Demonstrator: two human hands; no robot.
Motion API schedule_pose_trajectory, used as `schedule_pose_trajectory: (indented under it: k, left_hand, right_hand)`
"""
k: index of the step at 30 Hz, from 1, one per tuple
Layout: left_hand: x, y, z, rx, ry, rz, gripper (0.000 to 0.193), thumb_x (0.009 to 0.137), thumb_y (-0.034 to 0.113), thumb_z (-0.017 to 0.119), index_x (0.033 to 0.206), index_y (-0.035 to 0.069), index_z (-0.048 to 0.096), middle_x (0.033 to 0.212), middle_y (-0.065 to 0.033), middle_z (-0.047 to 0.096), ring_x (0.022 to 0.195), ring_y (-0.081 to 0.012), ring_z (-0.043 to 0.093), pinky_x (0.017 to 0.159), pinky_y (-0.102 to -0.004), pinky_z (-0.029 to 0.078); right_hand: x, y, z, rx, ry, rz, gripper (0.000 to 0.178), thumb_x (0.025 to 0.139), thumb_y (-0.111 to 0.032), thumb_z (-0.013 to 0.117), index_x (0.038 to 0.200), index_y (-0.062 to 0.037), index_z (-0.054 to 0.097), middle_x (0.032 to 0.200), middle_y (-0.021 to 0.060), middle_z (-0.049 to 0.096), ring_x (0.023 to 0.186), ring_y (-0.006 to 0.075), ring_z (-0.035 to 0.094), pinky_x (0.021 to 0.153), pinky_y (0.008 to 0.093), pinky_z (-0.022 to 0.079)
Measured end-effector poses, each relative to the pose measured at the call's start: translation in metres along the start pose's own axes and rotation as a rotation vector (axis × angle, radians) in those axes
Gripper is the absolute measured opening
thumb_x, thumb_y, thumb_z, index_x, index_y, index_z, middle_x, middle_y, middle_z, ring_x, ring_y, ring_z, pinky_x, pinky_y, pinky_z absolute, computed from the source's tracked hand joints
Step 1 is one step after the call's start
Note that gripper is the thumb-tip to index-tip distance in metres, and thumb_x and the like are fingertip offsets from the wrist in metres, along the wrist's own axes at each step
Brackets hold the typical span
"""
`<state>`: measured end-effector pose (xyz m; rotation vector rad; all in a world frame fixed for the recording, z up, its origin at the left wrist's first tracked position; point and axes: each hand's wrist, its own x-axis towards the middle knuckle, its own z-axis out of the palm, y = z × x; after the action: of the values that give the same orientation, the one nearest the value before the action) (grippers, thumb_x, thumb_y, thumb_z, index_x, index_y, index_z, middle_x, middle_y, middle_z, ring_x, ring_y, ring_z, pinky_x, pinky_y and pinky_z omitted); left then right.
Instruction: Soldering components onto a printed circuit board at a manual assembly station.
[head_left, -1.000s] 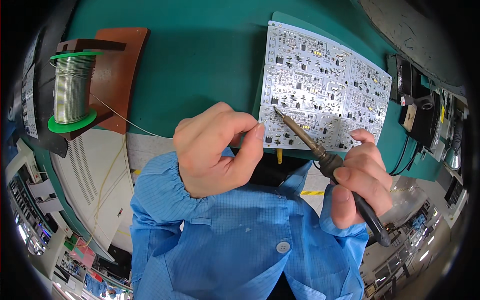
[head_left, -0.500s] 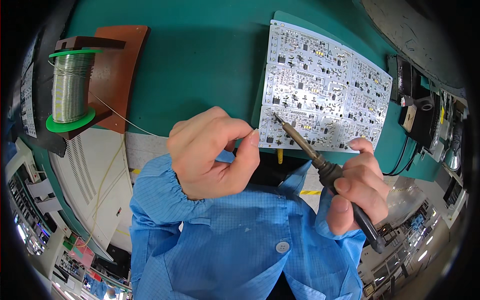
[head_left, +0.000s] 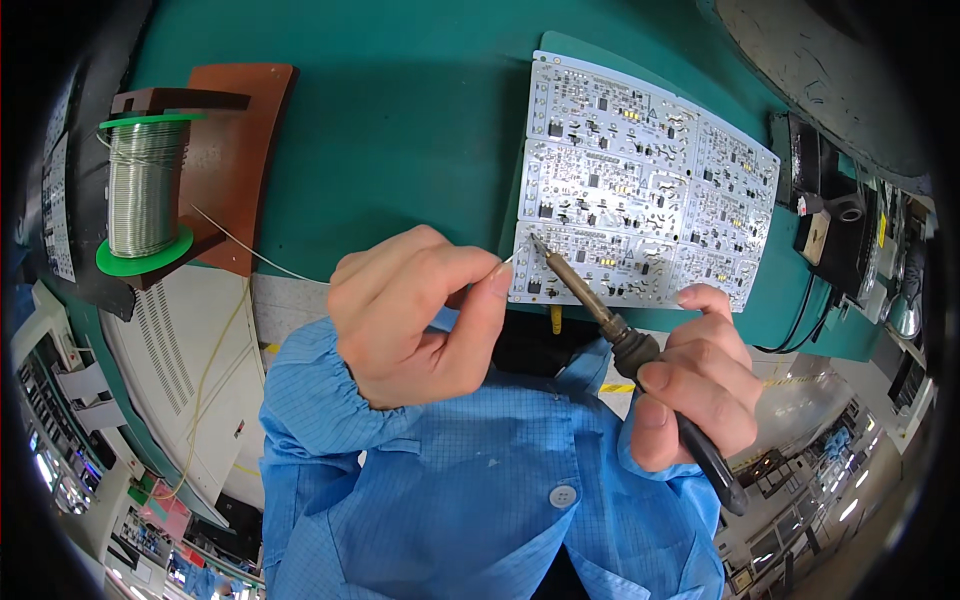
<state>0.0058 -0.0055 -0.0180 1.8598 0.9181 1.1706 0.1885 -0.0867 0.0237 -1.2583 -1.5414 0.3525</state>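
My left hand (head_left: 415, 315) is closed, its thumb and forefinger pinching a thin solder wire (head_left: 262, 256). A short end of the wire pokes past the fingertips at the near left edge of a white circuit board panel (head_left: 610, 190). The wire's other part runs left toward a solder spool (head_left: 147, 195) with green flanges. My right hand (head_left: 700, 385) grips a soldering iron (head_left: 580, 287) by its black handle. The iron's tip is over the panel's near left section, close to the wire end; whether it touches the board I cannot tell.
The panel lies on a green work surface (head_left: 400, 130). Under the spool's dark holder is a reddish-brown plate (head_left: 225, 150). A black stand with a yellowish sponge (head_left: 817, 237) and dark cables is on the right. A white cabinet (head_left: 175, 340) stands below left.
The iron, my right hand and my left hand appear a little farther left. The spool and panel also sit slightly lower in the picture. Both grips are unchanged.
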Motion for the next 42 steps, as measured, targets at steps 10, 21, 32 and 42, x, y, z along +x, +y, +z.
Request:
schedule_pose_trajectory:
  k: [10, 21, 32, 42]
  left_hand:
    - [0.035, -0.006, 0.005, 0.037, -0.077, 0.052, 0.016, 0.069, -0.013, 0.065, 0.082, -0.004, 0.062, 0.066, -0.0090, 0.058, 0.055, -0.0128, 0.053, 0.048, -0.0220, 0.038]
    - [0.042, -0.014, 0.013, 0.074, -0.076, 0.070, 0.017, 0.067, -0.014, 0.064, 0.079, -0.003, 0.062, 0.067, -0.0088, 0.058, 0.057, -0.0144, 0.055, 0.050, -0.0230, 0.041]
    - [0.040, -0.013, 0.007, 0.072, -0.021, 0.048, 0.018, 0.063, -0.011, 0.064, 0.077, 0.000, 0.062, 0.064, -0.0078, 0.054, 0.051, -0.0166, 0.054, 0.044, -0.0243, 0.040]
    - [0.043, -0.006, 0.002, 0.104, -0.031, 0.001, 0.015, 0.066, -0.010, 0.065, 0.078, -0.001, 0.063, 0.065, -0.0092, 0.056, 0.053, -0.0176, 0.056, 0.047, -0.0247, 0.043]
  right_hand:
    - [0.014, 0.016, -0.008, -0.047, 0.098, 0.004, 0.013, 0.068, -0.013, 0.065, 0.073, -0.0014, 0.061, 0.054, 0.0052, 0.053, 0.048, 0.0161, 0.042, 0.066, 0.0419, 0.047]
    - [0.026, 0.026, -0.005, -0.057, -0.012, -0.018, 0.016, 0.063, -0.009, 0.066, 0.077, -0.0003, 0.063, 0.055, 0.0051, 0.055, 0.048, 0.0156, 0.043, 0.067, 0.0408, 0.048]
    - [0.028, 0.024, -0.002, -0.043, -0.017, -0.008, 0.015, 0.064, -0.008, 0.066, 0.076, -0.0005, 0.064, 0.054, 0.0045, 0.054, 0.047, 0.0153, 0.043, 0.067, 0.0399, 0.048]
    - [0.009, 0.025, -0.037, -0.142, 0.075, 0.011, 0.022, 0.084, -0.021, 0.058, 0.091, -0.0003, 0.056, 0.061, 0.0064, 0.048, 0.058, 0.0169, 0.044, 0.075, 0.0481, 0.045]
